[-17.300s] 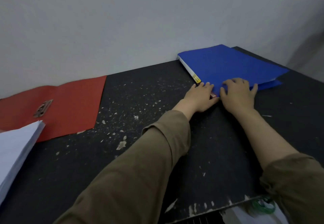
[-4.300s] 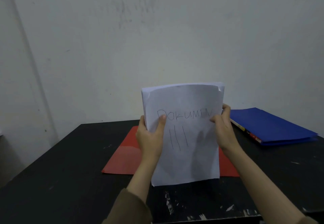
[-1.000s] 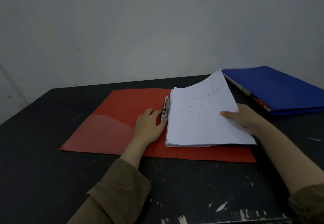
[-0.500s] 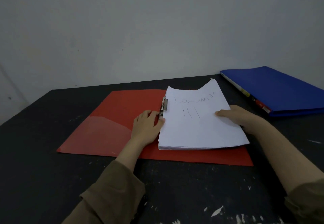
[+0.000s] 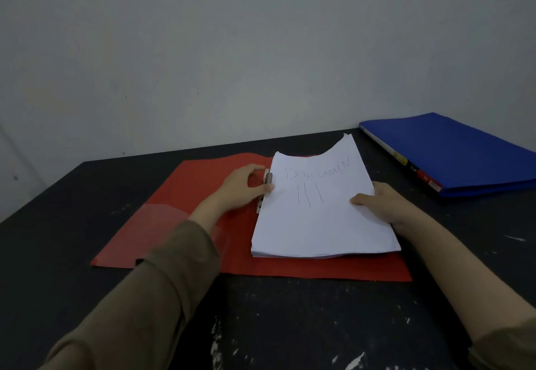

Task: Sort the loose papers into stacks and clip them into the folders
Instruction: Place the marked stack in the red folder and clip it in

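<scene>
Left hand (image 5: 242,187) at the metal clip (image 5: 265,188) of the open red folder (image 5: 179,210), thumb and fingers curled around it. Right hand (image 5: 383,204) flat on the right edge of the paper stack (image 5: 319,219), fingers fairly straight, pressing it down. Stack lies on the folder's right half, left edge against the clip; top sheet reads "DOKUMEN" above three pencil strokes. Closed blue folder (image 5: 458,152) well apart at far right of the black table (image 5: 290,326), near the wall (image 5: 232,50).
</scene>
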